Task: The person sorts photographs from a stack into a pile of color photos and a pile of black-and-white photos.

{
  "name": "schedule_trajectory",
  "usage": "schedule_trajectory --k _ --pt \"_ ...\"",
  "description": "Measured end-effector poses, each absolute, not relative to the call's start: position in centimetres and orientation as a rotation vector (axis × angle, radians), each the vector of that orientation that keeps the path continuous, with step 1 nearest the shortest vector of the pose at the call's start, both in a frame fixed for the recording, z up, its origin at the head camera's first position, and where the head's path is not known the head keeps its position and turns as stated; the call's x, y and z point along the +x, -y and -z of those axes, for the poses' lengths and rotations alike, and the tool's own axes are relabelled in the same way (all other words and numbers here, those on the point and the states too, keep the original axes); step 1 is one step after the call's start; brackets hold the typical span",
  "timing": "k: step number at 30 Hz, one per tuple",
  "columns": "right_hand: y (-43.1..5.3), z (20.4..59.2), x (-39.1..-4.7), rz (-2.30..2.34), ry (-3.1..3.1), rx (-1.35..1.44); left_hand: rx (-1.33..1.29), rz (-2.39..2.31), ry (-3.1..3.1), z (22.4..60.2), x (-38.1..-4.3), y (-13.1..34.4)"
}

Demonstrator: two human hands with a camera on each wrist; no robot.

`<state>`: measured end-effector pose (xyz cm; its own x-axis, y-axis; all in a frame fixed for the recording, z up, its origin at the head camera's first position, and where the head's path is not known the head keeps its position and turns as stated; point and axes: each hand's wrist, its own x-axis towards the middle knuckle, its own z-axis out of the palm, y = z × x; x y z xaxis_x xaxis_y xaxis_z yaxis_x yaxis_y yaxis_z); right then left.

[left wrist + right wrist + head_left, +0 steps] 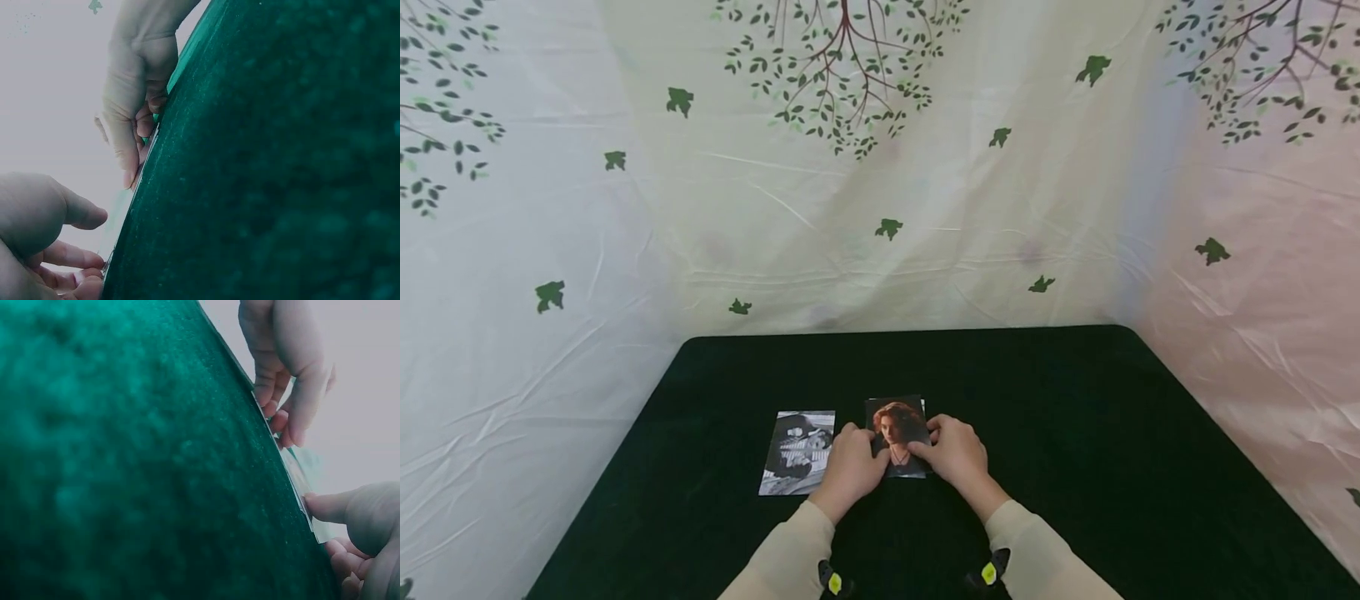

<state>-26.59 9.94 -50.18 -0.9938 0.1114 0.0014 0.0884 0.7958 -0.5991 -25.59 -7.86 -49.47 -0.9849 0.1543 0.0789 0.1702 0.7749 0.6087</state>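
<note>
A small stack of photo prints (pixel 898 425) lies on the dark green cloth, the top one a colour portrait of a person. My left hand (pixel 853 462) holds the stack's left side, its fingers at the edge and its thumb over the lower left corner. On the opposite side my right hand (pixel 958 454) grips the edge, thumb on the top print. Lower prints stick out slightly at the right and bottom. In the right wrist view the right thumb (pixel 328 506) presses the print's corner. A black-and-white photo print (pixel 797 454) lies just left of my left hand.
The prints lie on a table (pixel 1075 433) covered in dark green cloth. Behind and beside it hangs a pale curtain (pixel 850 275) printed with leaves and branches. Both forearms, in light sleeves (pixel 793 550), come in from the near edge.
</note>
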Motion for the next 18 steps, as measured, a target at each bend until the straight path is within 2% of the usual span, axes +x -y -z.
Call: schedule_trajectory --k 18 --pt "-10.11 50.20 -26.43 -1.039 2.923 -0.187 -0.221 1.020 2.942 49.44 -25.72 7.87"
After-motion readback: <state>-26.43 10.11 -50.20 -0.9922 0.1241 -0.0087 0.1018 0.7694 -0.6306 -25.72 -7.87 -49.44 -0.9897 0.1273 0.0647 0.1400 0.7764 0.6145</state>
